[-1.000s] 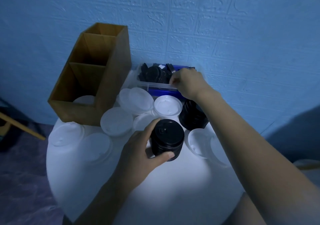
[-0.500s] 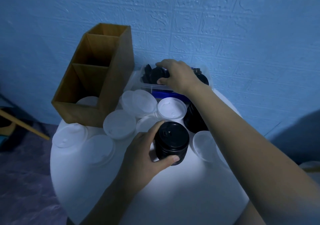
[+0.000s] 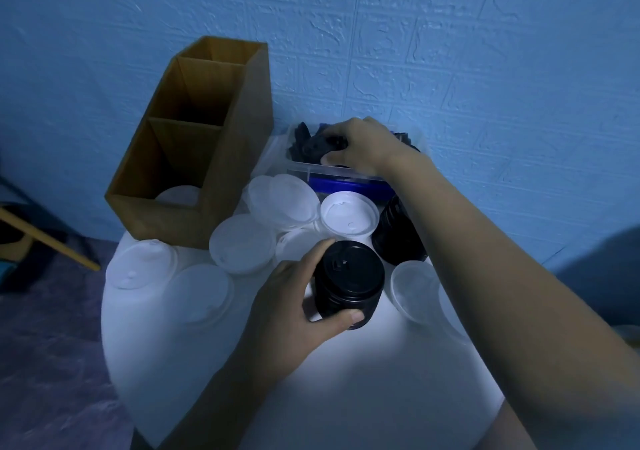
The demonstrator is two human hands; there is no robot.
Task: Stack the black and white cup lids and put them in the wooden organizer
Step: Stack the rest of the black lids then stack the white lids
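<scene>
My left hand (image 3: pixel 294 305) grips a stack of black lids (image 3: pixel 349 285) standing on the white round table (image 3: pixel 311 380). My right hand (image 3: pixel 363 146) reaches into a clear plastic bin (image 3: pixel 332 169) at the back and curls round a black lid (image 3: pixel 320 144) among several loose ones. A second black stack (image 3: pixel 398 234) stands behind my right forearm. Several white lids (image 3: pixel 242 243) lie spread across the table. The wooden organizer (image 3: pixel 194 144) stands at the back left, with white lids (image 3: pixel 178 195) in its nearest compartment.
A blue textured wall rises right behind the table. A blue object (image 3: pixel 346 186) lies under the clear bin. A wooden chair leg (image 3: pixel 45 238) slants at the far left over a purple floor. The table's front half holds only my arms.
My right hand has moved from the bin's front rim deeper into the bin and to the left, closing on a black lid. My left hand keeps holding the black stack in place.
</scene>
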